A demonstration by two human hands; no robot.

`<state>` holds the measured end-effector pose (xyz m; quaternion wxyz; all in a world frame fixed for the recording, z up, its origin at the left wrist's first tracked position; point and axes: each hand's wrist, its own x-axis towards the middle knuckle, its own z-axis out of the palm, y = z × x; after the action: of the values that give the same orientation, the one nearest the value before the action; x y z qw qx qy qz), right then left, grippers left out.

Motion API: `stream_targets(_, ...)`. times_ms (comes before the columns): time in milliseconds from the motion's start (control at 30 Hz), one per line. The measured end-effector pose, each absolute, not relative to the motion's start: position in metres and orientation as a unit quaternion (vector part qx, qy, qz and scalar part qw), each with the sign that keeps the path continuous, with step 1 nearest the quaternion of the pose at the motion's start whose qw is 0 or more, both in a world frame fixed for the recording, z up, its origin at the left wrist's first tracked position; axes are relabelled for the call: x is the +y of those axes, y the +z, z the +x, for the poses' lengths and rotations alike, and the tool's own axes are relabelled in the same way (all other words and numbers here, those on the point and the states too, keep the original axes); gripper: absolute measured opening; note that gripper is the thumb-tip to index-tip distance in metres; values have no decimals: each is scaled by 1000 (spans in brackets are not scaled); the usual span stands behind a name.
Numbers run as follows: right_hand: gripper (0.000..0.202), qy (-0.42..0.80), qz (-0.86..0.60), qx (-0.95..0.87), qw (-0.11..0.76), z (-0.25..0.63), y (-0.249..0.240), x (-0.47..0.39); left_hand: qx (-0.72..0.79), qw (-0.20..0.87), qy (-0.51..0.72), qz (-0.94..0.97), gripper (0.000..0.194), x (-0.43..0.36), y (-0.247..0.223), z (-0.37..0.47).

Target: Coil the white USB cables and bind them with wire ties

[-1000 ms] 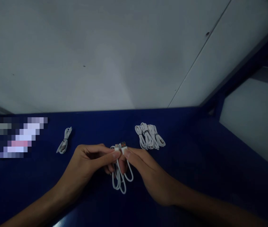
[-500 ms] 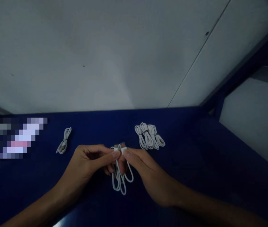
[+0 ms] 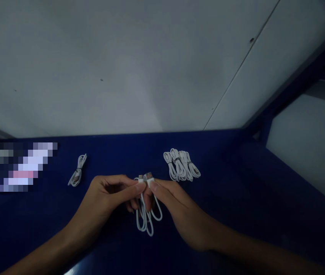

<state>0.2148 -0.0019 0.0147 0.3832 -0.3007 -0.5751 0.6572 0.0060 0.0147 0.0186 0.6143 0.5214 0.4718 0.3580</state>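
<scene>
A white USB cable (image 3: 157, 217) is held between both hands above the blue table, its loops hanging below the fingers. My left hand (image 3: 109, 194) pinches the smaller plug at one end. With thumb and forefinger, my right hand (image 3: 176, 206) grips the larger USB plug (image 3: 149, 176) at the other end. Both plugs point away from me, side by side. The fingers behind the cable are partly hidden.
Right of centre lies a pile of several coiled white cables (image 3: 181, 165) with dark ties. A single tied cable (image 3: 78, 170) rests to the left. Farther left is a pixelated bright object (image 3: 29, 168). A pale wall panel (image 3: 128, 76) rises behind the blue table (image 3: 122, 152).
</scene>
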Motion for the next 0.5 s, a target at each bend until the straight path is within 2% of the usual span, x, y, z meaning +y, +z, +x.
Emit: stream_targets(500, 48, 654, -296, -577, 390, 214, 14, -1, 481, 614, 355, 515, 15, 13, 20, 7)
